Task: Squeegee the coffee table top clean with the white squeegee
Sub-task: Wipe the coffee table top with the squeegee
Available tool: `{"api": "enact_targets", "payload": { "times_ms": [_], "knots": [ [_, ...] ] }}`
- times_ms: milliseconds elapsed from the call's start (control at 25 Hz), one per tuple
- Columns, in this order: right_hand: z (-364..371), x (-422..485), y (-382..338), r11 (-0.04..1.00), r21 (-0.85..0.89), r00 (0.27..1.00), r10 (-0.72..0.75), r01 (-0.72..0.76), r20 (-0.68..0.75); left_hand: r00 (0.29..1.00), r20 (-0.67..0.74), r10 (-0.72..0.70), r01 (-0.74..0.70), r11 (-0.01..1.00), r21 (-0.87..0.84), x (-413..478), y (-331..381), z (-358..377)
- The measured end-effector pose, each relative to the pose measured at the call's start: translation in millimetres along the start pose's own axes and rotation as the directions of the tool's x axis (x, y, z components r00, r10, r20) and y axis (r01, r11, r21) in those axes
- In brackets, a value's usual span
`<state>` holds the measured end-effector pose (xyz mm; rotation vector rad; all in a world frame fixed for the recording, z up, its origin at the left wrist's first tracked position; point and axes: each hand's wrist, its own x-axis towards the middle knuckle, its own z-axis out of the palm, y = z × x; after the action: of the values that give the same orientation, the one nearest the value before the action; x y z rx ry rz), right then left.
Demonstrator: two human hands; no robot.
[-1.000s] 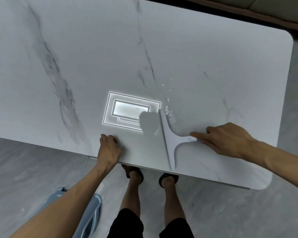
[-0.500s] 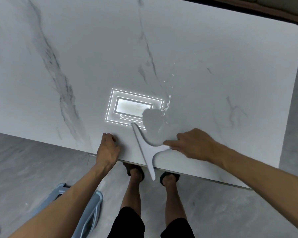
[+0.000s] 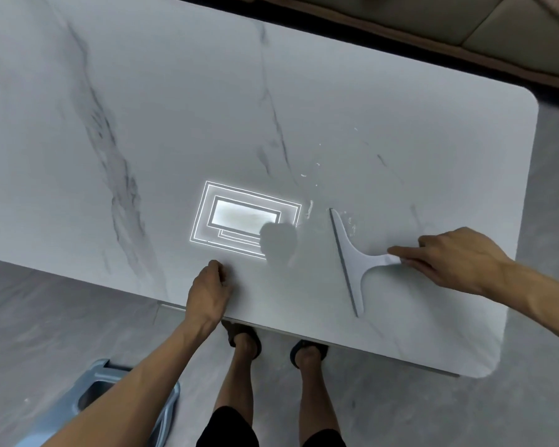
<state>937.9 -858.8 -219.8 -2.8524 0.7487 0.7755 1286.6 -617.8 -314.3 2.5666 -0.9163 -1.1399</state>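
A white T-shaped squeegee (image 3: 352, 256) lies flat on the white marble coffee table (image 3: 175, 108), its blade running roughly front to back. My right hand (image 3: 455, 259) holds its handle, index finger stretched along the top of it. Small white droplets and smears (image 3: 310, 204) sit on the table just left of and beyond the blade. At the table's near edge my left hand (image 3: 208, 287) rests with its fingers curled on the surface, holding nothing.
A bright reflection of a ceiling lamp (image 3: 242, 217) glares on the table middle. A blue plastic stool (image 3: 110, 391) stands on the floor at the lower left. My sandalled feet (image 3: 246, 340) are under the near edge. A sofa (image 3: 465, 24) runs along the far side.
The squeegee swept left to the near table edge half a second ago, then came back right and farther onto the table. My left hand has stayed in place.
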Motion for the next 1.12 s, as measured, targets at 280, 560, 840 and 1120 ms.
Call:
{"api": "enact_targets", "payload": {
  "times_ms": [280,560,840,1120],
  "knots": [
    [-4.4,81.5,-144.0,0.89,0.153,0.903,-0.424,0.43,-0.068,0.974,-0.166,-0.154,0.131,0.981,-0.141,-0.5,-36.7,-34.3],
    [-15.3,182.5,-254.6,0.816,0.163,0.832,-0.543,0.555,-0.115,0.905,-0.263,-0.335,0.286,0.935,-0.208,20.9,-77.9,-71.3],
    [-17.7,192.5,-176.0,0.897,0.149,0.898,-0.378,0.416,-0.225,0.97,-0.037,-0.242,0.234,0.961,-0.149,47.4,-62.6,-84.3],
    [-15.6,114.0,-18.7,0.991,0.133,0.996,0.008,0.004,-0.088,0.991,0.115,-0.064,0.07,0.997,-0.04,67.8,27.8,-71.1]
  ]
}}
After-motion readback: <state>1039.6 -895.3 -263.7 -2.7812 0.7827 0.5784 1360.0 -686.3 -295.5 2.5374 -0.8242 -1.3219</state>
